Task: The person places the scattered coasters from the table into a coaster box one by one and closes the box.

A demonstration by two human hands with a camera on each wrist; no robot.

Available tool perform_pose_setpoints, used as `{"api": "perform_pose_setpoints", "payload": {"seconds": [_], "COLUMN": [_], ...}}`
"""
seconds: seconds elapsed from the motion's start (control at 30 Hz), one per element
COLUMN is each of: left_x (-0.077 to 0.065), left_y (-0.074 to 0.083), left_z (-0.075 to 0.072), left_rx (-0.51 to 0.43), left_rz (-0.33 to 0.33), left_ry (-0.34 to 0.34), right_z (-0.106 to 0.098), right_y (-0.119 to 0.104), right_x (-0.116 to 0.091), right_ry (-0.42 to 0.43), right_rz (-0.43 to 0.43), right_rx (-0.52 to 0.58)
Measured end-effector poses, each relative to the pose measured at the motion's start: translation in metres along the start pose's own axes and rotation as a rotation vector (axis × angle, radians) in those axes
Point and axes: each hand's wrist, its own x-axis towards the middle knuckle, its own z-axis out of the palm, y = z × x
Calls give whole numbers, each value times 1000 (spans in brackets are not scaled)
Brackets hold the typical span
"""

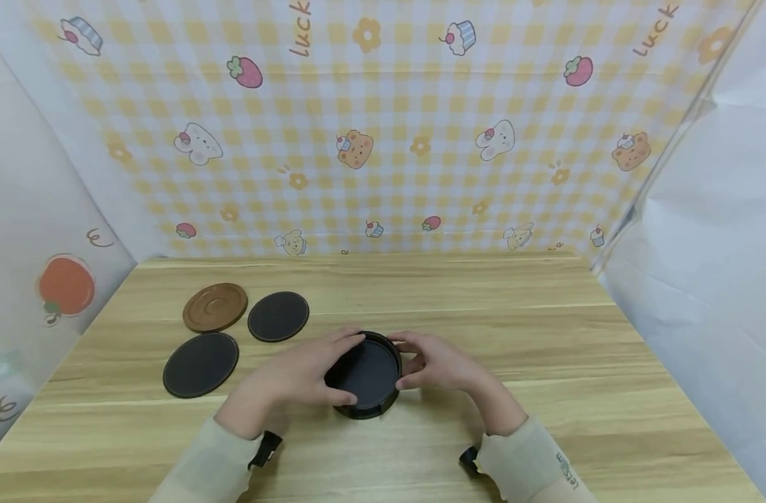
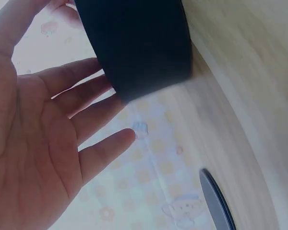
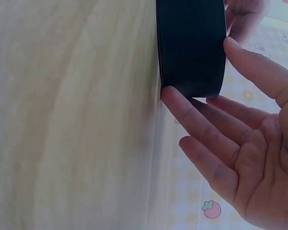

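Note:
A round black coaster holder [image 1: 369,370] with a low wall sits on the table between both hands, its inner floor visible. My left hand [image 1: 301,370] grips it from the left, thumb at the near rim and fingers along the far rim. From the right, my right hand [image 1: 442,362] holds the opposite wall between thumb and fingers. In the left wrist view the fingertips touch the side wall of the coaster holder [image 2: 139,43]. The right wrist view has a thumb at the top edge and a finger near the base of the coaster holder [image 3: 192,48].
Two flat black round coasters [image 1: 201,365] [image 1: 278,316] lie on the wooden table [image 1: 533,328] to the left. Beside them is a brown round disc [image 1: 216,307] with ringed grooves. A checked yellow backdrop [image 1: 395,105] stands behind the table's far edge.

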Motion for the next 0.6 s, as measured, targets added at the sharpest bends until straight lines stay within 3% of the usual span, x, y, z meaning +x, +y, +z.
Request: {"api": "perform_pose_setpoints", "payload": {"seconds": [0.27,0.6], "left_x": [-19,-35], "left_y": [-27,-79], "left_z": [-13,-40], "left_rx": [57,73], "left_rz": [-13,-122], "left_ry": [80,136], "right_z": [2,1], "right_y": [2,2], "right_x": [1,1], "right_ry": [20,24], "right_rz": [3,1], "right_rx": [15,-8]}}
